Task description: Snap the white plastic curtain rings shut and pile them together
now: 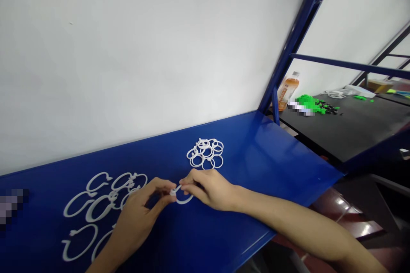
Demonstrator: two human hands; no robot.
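Between my hands is one white plastic ring [184, 201], held just above the blue tabletop [205, 239]. My left hand [145, 204] pinches the small knob-like end of this ring between thumb and fingertips. On the other side, my right hand [209, 187] grips the band near its other end with thumb and forefinger. Several open white rings [80, 204] of the same sort lie spread on the left, some partly hidden behind my left forearm. Beyond my right hand lies a pile of white rings [206, 152] that look closed into loops.
A white wall [144, 51] rises behind the tabletop. At the right stands a blue metal frame [288, 47]. Past it, a black table [352, 123] carries a bottle of orange drink [287, 91] and a heap of green and black pieces [310, 103]. A blurred-out object [11, 207] lies at the far left.
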